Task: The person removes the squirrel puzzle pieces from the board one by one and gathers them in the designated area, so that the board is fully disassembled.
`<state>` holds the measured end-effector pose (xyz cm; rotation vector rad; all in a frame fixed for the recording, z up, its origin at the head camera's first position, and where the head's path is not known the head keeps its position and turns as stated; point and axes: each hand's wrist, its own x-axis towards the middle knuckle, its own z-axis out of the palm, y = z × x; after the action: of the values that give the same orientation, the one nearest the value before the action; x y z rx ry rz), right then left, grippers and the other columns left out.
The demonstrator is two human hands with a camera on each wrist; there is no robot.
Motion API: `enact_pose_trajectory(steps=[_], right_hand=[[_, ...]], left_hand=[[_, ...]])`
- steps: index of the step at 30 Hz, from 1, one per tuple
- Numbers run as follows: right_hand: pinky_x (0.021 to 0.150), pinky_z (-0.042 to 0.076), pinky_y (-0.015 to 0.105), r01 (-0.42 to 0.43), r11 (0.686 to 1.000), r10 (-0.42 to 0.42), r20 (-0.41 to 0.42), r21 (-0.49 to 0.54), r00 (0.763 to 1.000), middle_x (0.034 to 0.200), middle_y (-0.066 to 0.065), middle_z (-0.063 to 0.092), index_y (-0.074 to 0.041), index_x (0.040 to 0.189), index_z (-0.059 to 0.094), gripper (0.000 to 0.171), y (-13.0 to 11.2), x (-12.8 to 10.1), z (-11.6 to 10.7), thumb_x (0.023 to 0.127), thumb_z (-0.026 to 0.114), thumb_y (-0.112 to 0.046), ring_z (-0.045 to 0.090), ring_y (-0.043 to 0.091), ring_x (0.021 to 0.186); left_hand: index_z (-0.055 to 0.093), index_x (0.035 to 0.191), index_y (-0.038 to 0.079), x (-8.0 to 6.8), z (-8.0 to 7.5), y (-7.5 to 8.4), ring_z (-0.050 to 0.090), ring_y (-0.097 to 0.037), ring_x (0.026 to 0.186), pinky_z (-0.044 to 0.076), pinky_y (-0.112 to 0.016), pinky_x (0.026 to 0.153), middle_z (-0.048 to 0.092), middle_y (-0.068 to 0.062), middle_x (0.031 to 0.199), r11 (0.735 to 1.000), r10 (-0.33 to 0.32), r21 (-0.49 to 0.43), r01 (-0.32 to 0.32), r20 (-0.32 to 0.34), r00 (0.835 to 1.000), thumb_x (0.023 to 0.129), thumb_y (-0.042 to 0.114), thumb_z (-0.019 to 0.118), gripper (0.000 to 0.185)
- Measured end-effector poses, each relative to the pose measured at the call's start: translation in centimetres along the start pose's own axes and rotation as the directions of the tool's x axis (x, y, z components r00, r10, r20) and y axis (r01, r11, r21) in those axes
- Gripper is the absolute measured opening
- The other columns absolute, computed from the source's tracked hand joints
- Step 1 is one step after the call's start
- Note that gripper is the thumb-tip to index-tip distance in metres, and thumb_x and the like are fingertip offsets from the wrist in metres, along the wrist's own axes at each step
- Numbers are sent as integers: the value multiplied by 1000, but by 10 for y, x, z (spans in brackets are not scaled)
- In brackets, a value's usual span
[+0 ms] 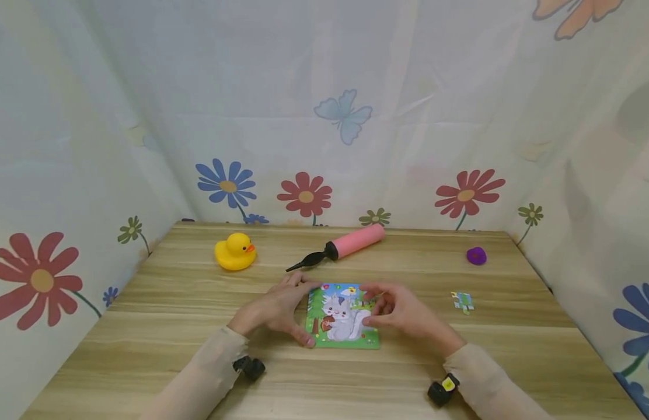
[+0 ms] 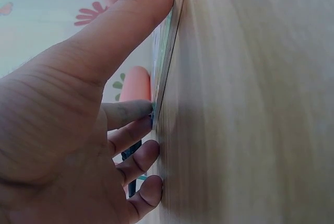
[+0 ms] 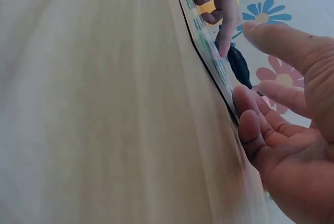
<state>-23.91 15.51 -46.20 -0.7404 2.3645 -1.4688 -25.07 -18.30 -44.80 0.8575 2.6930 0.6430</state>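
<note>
A square jigsaw puzzle (image 1: 341, 324) with a grey and white squirrel picture and a green border lies flat on the wooden table. My left hand (image 1: 277, 309) holds it along the left side, thumb at the near corner and forefinger at the far one. In the left wrist view, the thumb and fingertips of the left hand (image 2: 78, 109) meet the puzzle's edges (image 2: 169, 41). Over the puzzle's right side is my right hand (image 1: 400, 309), forefinger and thumb apart with nothing between them. Its lower fingers (image 3: 250, 125) are bent beside the puzzle's edge in the right wrist view.
Loose joined puzzle pieces (image 1: 463, 301) lie to the right of the right hand. Farther back are a yellow rubber duck (image 1: 235, 252), a pink hand pump (image 1: 358, 241) with a black nozzle, and a small purple object (image 1: 476, 255). A flowered curtain (image 1: 272, 146) stands behind the table.
</note>
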Motion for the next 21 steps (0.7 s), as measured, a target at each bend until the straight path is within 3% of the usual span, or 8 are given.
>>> enact_pose_trajectory(steps=[9,17,21], right_hand=[[75,54,23,-12,999,11,-2,-43,1000,121,14,71,2,148,66,63,6,1,4,93,93,-15,66,22,92],[75,55,23,22,979,-25,-12,-202,1000,107,5,68,-6,140,73,54,11,1,4,93,94,-21,63,17,87],[75,54,23,50,973,-53,-5,-226,999,106,5,65,-9,136,75,49,12,1,5,93,94,-21,61,15,87]], left_hand=[[42,171,15,1,0,1,29,-39,157,31,-65,130,35,-13,169,1000,1,-10,-1,3,1000,69,55,107,127],[41,172,15,1,0,0,27,-40,159,30,-66,130,34,-13,170,1000,1,-12,-1,2,1000,69,55,106,128],[42,171,15,1,0,0,28,-40,158,31,-65,130,35,-13,170,1000,0,-11,-1,-3,1000,68,54,107,128]])
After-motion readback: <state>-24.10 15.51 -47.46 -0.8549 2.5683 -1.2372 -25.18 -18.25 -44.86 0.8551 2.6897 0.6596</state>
